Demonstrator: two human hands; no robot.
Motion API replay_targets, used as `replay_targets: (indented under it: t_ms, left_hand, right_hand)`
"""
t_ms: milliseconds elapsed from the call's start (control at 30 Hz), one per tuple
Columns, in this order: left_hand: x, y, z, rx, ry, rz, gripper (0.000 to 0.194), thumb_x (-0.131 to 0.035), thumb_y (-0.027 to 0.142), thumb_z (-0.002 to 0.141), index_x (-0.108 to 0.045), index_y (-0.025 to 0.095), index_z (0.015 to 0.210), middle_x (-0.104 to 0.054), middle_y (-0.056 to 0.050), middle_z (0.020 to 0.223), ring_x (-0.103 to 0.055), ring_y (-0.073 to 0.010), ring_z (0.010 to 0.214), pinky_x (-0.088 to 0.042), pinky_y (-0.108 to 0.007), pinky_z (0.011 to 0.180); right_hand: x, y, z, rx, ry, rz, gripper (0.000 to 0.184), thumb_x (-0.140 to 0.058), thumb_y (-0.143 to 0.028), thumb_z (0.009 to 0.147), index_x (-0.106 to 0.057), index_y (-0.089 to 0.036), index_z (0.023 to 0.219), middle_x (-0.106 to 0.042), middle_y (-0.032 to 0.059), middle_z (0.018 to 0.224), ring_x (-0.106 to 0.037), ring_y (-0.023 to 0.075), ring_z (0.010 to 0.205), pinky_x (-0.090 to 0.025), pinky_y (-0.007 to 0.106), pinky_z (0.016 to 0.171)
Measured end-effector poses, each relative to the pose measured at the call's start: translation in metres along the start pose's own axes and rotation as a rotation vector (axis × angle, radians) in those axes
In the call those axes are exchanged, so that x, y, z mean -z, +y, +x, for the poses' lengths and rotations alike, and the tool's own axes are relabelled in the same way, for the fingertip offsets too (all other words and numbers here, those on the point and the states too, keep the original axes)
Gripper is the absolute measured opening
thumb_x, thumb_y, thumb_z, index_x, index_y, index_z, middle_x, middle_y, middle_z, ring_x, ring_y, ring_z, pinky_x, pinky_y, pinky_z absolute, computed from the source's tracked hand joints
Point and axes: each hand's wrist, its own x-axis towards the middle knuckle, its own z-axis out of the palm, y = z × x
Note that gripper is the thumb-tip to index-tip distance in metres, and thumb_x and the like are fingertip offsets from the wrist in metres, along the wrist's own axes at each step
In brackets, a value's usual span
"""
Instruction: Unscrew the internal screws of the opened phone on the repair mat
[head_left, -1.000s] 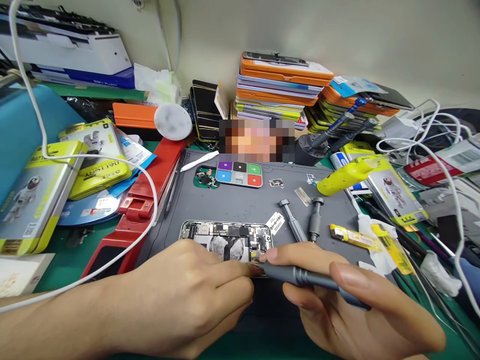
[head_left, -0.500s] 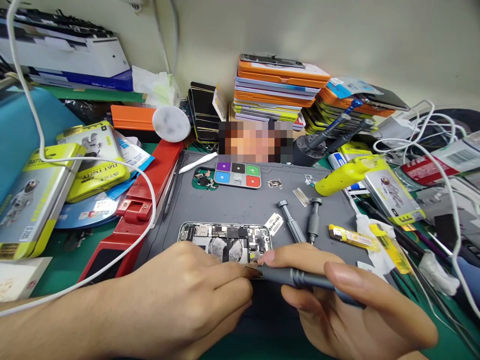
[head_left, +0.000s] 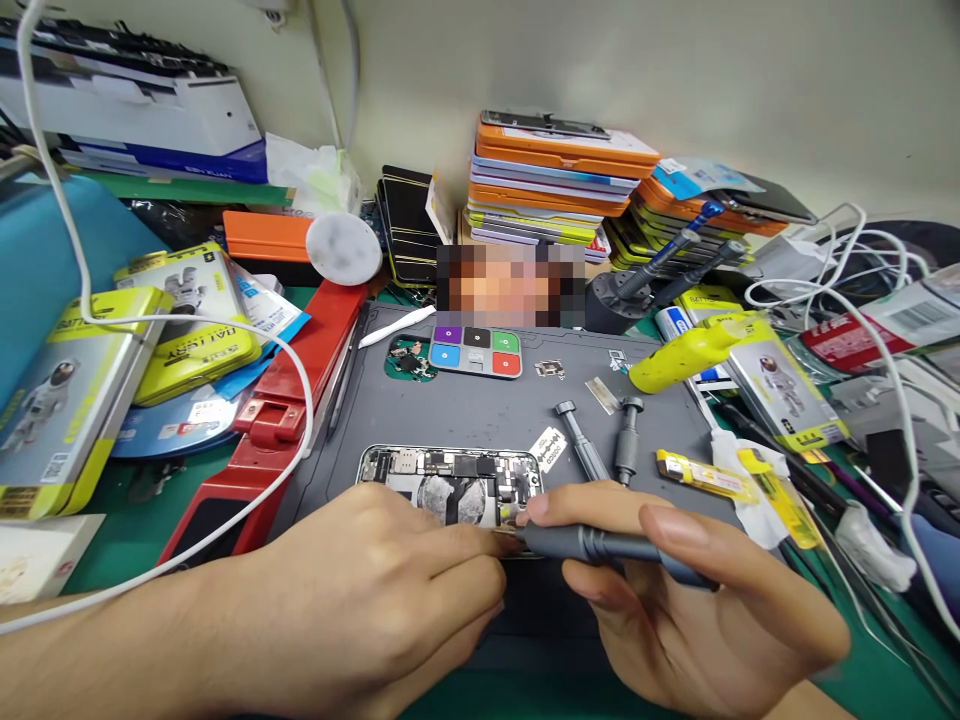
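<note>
An opened phone (head_left: 405, 462) lies on the grey work mat (head_left: 487, 415) with its boards and internal parts bare. Across its near edge rests my left hand (head_left: 375, 590), fingers folded together, its index fingertip by the screwdriver's tip. The lower part of the phone is hidden under that hand. My right hand (head_left: 697, 600) holds a dark grey precision screwdriver (head_left: 592, 545) nearly level between thumb and fingers. The tool's tip points at the phone's lower right corner, where fingers hide the exact contact.
Two more screwdrivers (head_left: 627, 440) and a razor blade (head_left: 547, 452) lie beyond the phone. Behind is a coloured parts tray (head_left: 480, 365). A yellow bottle (head_left: 682, 352) stands right; battery boxes (head_left: 75, 400) and a white cable (head_left: 300, 375) are left. Orange cases (head_left: 562, 140) stack at the back.
The screwdriver's rear end has swung slightly up and left as my right hand shifts its grip. My left hand and the phone stay nearly put; the view moves slightly.
</note>
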Motion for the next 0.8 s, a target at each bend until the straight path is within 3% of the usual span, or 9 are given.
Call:
replay_targets:
  t_ms: [67,233,400,800]
  left_hand:
    - [0.000,0.000,0.000,0.002,0.000,0.003,0.021,-0.052,0.011,0.108,-0.068,0.017,0.096,-0.070,-0.001,0.085,-0.062,-0.0185,0.061,-0.040,-0.039,0.048]
    - [0.001,0.001,-0.001,-0.010,0.033,0.048,0.019,-0.053,0.013,0.108,-0.069,0.017,0.099,-0.080,-0.005,0.108,-0.068,-0.0188,0.064,-0.043,-0.039,0.050]
    - [0.000,0.001,-0.002,-0.013,0.039,0.050,0.017,-0.056,0.012,0.107,-0.071,0.016,0.101,-0.079,-0.004,0.103,-0.067,-0.0200,0.065,-0.047,-0.039,0.050]
    - [-0.001,0.001,-0.003,-0.008,0.022,0.056,0.018,-0.055,0.012,0.107,-0.070,0.017,0.099,-0.076,-0.002,0.095,-0.065,-0.0205,0.062,-0.045,-0.041,0.048]
  right_hand:
    - [-0.001,0.001,0.005,0.041,-0.027,-0.028,0.066,-0.074,-0.004,0.093,-0.058,-0.024,0.154,-0.086,0.0065,0.104,-0.084,0.0230,0.078,-0.072,0.029,0.058]
    - [-0.010,0.006,0.012,0.115,0.042,-0.037,0.074,-0.069,-0.004,0.096,-0.047,-0.026,0.163,-0.085,0.0083,0.106,-0.084,0.0240,0.083,-0.073,0.033,0.065]
    - [-0.015,0.011,0.007,0.100,-0.024,-0.036,0.076,-0.065,0.001,0.097,-0.042,-0.026,0.165,-0.082,0.0128,0.127,-0.083,0.0225,0.100,-0.073,0.033,0.075]
    - [-0.012,0.014,0.008,0.112,-0.044,-0.025,0.078,-0.067,0.004,0.095,-0.041,-0.022,0.164,-0.079,0.0146,0.131,-0.082,0.0214,0.112,-0.072,0.033,0.088]
